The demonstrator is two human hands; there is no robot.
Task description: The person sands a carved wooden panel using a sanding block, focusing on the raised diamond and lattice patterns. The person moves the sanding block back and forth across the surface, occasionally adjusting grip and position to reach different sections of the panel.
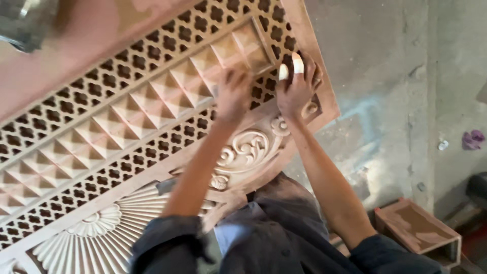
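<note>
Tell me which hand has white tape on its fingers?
The right hand, pressed on the carved panel's lattice corner, has two white-wrapped fingers. The left hand, beside it on the pyramid row, shows none.

Soft, even daylight, moderately bright, with no hard glare. The carved panel [127, 127] casts small shadows inside its cut-out holes. Motion blur smears the left hand [233, 94] and the top-left corner. The concrete floor [385, 101] looks pale and slightly washed out.
</note>
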